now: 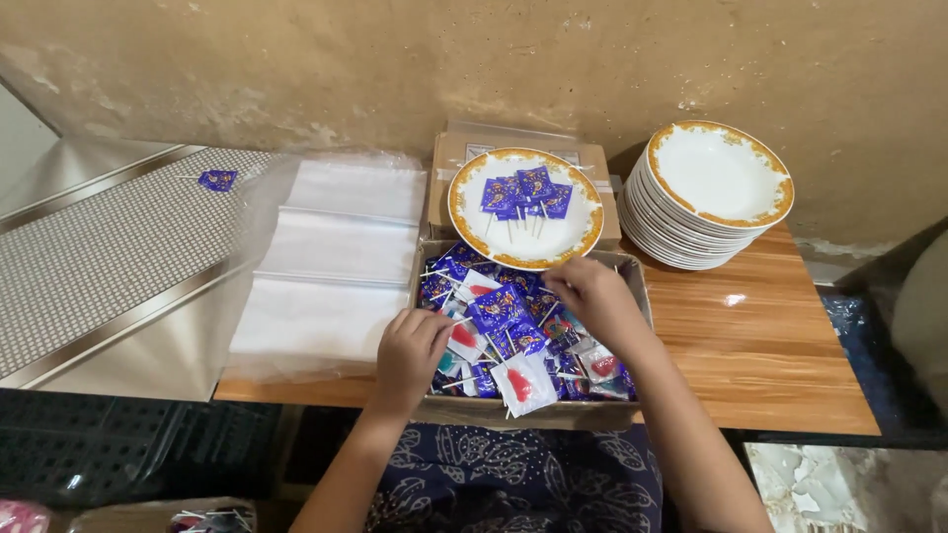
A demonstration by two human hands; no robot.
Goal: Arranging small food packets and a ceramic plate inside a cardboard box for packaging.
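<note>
Lollipops (504, 311) in box (637, 286), plate (525, 207) behind, plate stack (706, 197) right, plastic bags (331, 262) left.

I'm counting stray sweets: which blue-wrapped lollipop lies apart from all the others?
The single lollipop on the dotted mat at far left; the rest are on the plate or in the box.

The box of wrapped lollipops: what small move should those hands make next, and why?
Probably lift the right hand to the plate. Its fingertips are pinched among the wrapped lollipops at the far edge of the box, just below the plate, where several blue ones already lie. The left hand rests in the box.
</note>
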